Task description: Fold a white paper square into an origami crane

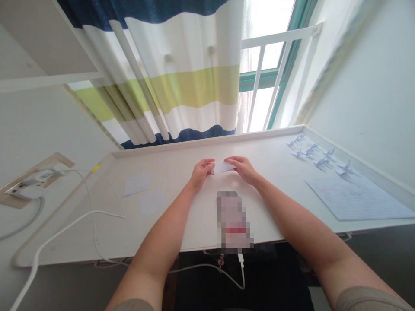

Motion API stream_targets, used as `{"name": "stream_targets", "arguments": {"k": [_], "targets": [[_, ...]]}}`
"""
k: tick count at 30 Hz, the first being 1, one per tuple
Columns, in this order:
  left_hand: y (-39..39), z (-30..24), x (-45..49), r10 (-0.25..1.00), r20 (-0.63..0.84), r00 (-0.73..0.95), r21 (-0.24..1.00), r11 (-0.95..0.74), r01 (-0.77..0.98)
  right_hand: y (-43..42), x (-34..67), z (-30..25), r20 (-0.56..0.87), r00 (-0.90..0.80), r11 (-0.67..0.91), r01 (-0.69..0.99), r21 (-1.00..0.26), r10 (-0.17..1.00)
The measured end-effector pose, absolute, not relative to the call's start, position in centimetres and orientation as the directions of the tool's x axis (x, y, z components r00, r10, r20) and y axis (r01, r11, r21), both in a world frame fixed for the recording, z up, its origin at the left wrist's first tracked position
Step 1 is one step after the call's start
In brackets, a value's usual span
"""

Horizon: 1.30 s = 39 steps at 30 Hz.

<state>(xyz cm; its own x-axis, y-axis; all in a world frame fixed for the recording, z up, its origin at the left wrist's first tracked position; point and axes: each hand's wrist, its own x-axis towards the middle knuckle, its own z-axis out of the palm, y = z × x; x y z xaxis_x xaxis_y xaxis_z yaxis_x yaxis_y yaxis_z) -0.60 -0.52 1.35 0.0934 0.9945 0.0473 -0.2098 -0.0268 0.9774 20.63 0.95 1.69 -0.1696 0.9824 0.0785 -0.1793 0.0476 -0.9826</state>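
Between my two hands is a small folded piece of white paper (pixel 223 166), held just above the desk top. My left hand (pixel 203 171) pinches its left end between thumb and fingers. At the other end, my right hand (pixel 242 167) grips the paper near its upper right corner, with the fingers bent over it. To the left, a stack of white paper squares (pixel 137 184) lies flat on the desk, and another pale sheet (pixel 152 203) is just in front of it. Several folded paper cranes (pixel 323 162) stand in the far right corner.
A blurred-out phone (pixel 234 220) with a charging cable (pixel 241 261) lies at the front edge of the white desk (pixel 181 224). Written sheets (pixel 356 196) rest at the right. White cords (pixel 65 229) run from the wall socket (pixel 32 179) across the left side. A raised rim (pixel 207 141) borders the back.
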Motion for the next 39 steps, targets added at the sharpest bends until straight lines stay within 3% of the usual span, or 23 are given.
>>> {"name": "stream_targets", "arguments": {"k": [6, 17, 30, 39], "targets": [[-0.2, 0.7, -0.5, 0.992, 0.128, -0.008, 0.986, -0.128, -0.107, 1.0, 20.9, 1.4, 0.166, -0.156, 0.158, -0.063, -0.985, 0.974], [-0.1, -0.1, -0.6, 0.965, 0.261, 0.023, 0.965, -0.26, -0.013, 0.4, 21.0, 2.2, 0.086, -0.202, 0.1, 0.061, -0.993, 0.976], [-0.5, 0.1, -0.7, 0.974, 0.203, 0.104, 0.976, -0.209, 0.051, 0.3, 20.8, 2.0, 0.171, -0.218, 0.208, 0.159, -0.965, 0.961], [-0.3, 0.0, -0.7, 0.981, 0.181, 0.076, 0.983, -0.183, 0.032, -0.1, 20.8, 2.1, 0.079, -0.259, 0.13, 0.187, -0.974, 0.963]]}}
